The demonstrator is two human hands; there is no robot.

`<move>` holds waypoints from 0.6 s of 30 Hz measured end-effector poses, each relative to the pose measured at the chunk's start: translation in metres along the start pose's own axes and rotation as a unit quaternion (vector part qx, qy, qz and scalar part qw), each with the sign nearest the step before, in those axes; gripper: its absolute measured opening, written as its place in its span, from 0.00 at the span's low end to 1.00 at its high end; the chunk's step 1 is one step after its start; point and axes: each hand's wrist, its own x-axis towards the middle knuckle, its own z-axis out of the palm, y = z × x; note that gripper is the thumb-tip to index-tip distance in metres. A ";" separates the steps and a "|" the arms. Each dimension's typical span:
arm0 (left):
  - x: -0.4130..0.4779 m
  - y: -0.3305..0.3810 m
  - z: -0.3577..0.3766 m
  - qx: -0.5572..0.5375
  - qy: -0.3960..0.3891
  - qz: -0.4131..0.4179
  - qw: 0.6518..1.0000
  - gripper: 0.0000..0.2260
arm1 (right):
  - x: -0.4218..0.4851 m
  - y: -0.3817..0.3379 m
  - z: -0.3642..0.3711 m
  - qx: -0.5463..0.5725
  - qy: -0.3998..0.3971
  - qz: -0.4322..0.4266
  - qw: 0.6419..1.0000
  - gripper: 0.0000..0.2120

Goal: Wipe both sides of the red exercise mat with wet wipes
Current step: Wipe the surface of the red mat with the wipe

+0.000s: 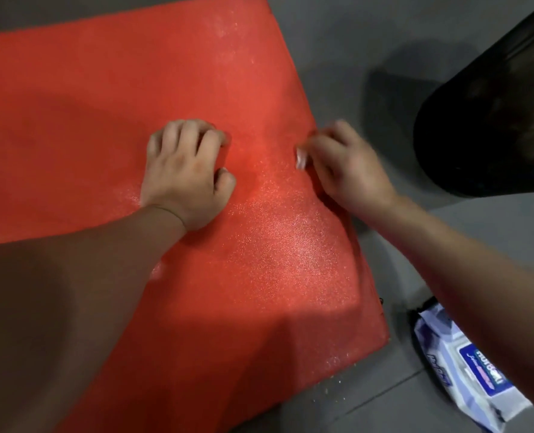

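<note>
The red mat (103, 104) lies flat on the grey floor (384, 42). Its surface is finely grained, and it shines as if damp between the two grips and towards the near corner. The left grip (186, 170) rests on the mat with its fingers curled under, knuckles up, and nothing shows in it. The right grip (344, 170) is blurred at the mat's right edge with its thumb on top of the mat. Whether it has hold of the edge I cannot tell. A white and blue pack of wet wipes (465, 379) lies on the floor beneath the right forearm, just beside the mat's near corner. A black mesh bin (493, 120) stands to the right of the right grip; what is in it I cannot make out.
</note>
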 end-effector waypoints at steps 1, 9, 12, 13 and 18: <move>0.000 0.000 0.000 0.001 0.000 -0.003 1.000 0.19 | 0.023 0.003 0.005 -0.001 0.029 0.013 0.999 0.11; 0.000 0.001 -0.001 -0.004 0.002 -0.004 1.000 0.18 | 0.006 -0.020 0.009 0.000 -0.012 -0.024 1.000 0.10; 0.001 -0.002 0.001 0.004 0.006 0.003 1.000 0.18 | -0.058 -0.038 0.001 0.018 -0.098 -0.097 0.990 0.15; 0.001 -0.002 0.001 0.009 0.003 0.005 1.000 0.18 | -0.065 -0.036 -0.001 0.005 -0.105 -0.121 0.987 0.15; 0.001 0.000 0.000 0.012 -0.003 0.002 1.000 0.19 | 0.000 -0.001 -0.001 -0.018 -0.035 -0.084 0.996 0.11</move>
